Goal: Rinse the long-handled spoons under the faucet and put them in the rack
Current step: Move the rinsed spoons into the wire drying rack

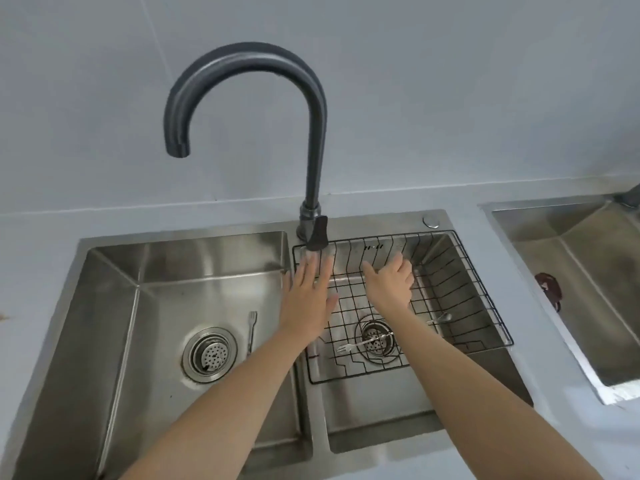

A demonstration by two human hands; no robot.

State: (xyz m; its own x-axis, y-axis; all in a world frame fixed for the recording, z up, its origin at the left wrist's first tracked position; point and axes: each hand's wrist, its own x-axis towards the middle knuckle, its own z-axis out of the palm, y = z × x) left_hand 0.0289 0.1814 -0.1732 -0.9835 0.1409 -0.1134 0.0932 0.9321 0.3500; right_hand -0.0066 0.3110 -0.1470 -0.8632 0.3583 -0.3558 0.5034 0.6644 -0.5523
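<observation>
Currently both empty: left hand (308, 299) spread flat, right hand (393, 280) loosely curled. Utensil (251, 332) left of them looks light, stiff, probably wet-slippery; pinch mid-handle.

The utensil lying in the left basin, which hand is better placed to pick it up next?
Probably the left hand. It is open and empty above the divider, nearer the utensil in the left basin. The right hand is over the rack, farther away.

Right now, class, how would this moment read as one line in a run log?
left hand: open, empty, near faucet handle | right hand: empty, over rack | rack holds two utensils | one utensil in left basin | no water seen
</observation>
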